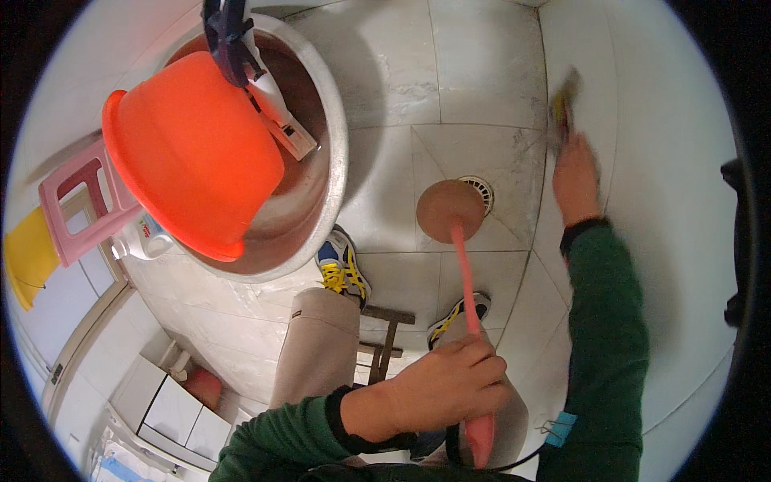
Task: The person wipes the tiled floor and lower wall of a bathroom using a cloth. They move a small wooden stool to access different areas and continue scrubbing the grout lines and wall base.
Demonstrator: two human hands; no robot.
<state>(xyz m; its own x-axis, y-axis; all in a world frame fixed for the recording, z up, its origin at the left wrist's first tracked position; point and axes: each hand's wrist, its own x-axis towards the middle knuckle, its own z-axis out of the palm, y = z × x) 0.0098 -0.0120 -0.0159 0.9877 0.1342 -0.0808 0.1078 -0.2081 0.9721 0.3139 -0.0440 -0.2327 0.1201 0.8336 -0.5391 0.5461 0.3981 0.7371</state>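
My left hand (450, 381) is closed round the pink handle of a long tool (467, 285) with a round, smooth brown head. That head sits over the tiled floor and partly covers a round floor drain (480, 191). At the right, my right hand (577, 183) reaches out to the lower wall, its fingers wrapped round a small brush-like thing (565, 95). Motion smears this thing; yellow-green and grey show on it, and its exact kind cannot be made out. It is at the wall just above the floor edge.
A large metal basin (333, 120) at the left holds an orange tub (193, 153) and a white-and-dark long-handled tool (269, 92). Beside it are a pink plastic stool (68, 229), a white bottle (144, 238) and something yellow (30, 253). A low wooden stool (388, 341) stands between my legs.
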